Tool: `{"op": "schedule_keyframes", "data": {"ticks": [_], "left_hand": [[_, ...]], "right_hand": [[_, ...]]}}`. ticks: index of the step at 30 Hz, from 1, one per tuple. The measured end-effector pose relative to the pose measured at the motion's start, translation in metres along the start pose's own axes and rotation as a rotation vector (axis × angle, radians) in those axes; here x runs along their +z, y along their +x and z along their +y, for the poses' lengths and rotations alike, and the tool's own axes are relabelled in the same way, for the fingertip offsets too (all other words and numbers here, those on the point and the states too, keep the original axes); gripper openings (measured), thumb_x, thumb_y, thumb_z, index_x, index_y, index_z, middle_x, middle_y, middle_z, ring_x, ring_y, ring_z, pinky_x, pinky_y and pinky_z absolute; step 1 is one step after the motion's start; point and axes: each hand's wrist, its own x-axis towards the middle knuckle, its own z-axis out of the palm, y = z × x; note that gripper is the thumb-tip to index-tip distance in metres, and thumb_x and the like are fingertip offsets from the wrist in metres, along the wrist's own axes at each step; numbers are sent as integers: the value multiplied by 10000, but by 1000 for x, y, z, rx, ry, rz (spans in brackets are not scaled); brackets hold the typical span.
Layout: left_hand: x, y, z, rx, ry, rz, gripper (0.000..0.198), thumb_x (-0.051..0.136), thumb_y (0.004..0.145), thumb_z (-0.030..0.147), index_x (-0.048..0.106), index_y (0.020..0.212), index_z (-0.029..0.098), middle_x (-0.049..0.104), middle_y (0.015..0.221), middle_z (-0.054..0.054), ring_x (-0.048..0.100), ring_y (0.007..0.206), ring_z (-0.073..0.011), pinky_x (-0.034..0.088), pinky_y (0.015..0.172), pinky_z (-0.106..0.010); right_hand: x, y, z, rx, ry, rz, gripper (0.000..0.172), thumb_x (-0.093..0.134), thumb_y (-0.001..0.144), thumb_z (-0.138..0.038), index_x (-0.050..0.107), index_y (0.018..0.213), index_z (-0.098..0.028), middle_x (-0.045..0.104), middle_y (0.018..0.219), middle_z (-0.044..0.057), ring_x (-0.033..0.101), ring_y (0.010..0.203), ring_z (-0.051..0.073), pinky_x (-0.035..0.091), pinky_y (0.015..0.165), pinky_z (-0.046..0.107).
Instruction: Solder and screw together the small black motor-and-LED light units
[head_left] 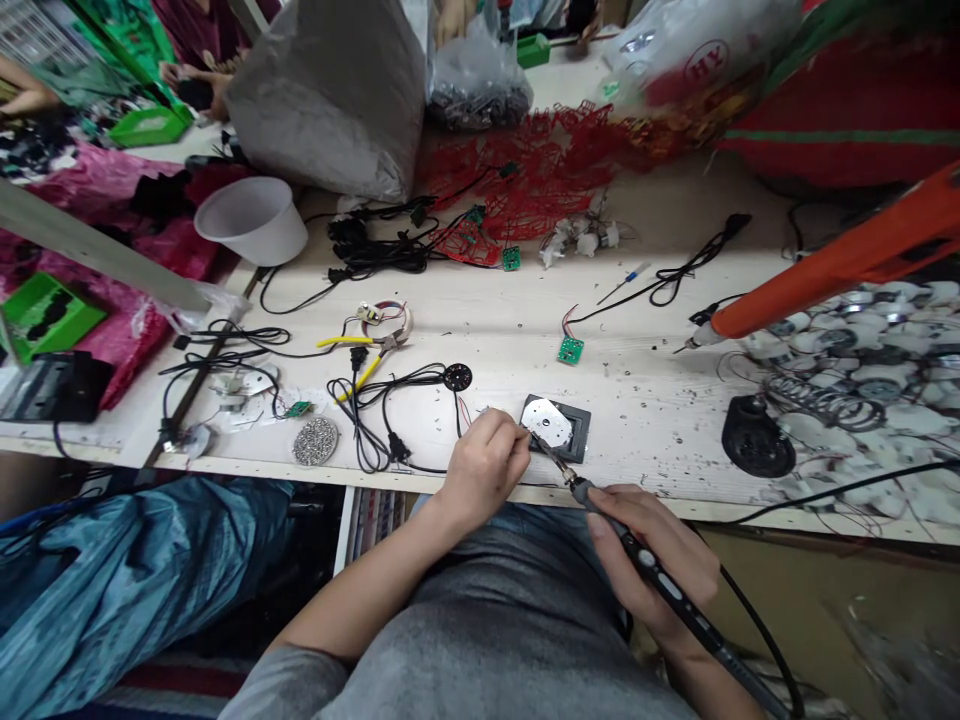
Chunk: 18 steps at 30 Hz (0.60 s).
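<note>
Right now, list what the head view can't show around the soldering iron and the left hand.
- What lies under the left hand: hidden by the hand itself, head view.
- Tip of the soldering iron against the metal plate: too small to tell, head view.
- Far run of the black cord: cut off by the bottom edge, head view.

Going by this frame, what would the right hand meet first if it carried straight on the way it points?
The right hand grips a soldering iron, so its tip would probably reach the edge of the round metal disc first. The left hand's fingertips lie very close, and depth is unclear.
</note>
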Motion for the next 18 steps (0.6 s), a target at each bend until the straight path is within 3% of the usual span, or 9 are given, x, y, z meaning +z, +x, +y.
{"op": "schedule_keyframes", "data": {"ticks": [18], "left_hand": [[1,-2,-1,-22,-39,-6,84,544,930,115,586,917,186,600,840,-39,605,787,-161,530,700,-263]], "right_hand": [[-2,1,-2,34,-23,4,257,625,859,-32,671,1059,-186,708,848,54,703,764,181,619,677,296]]}}
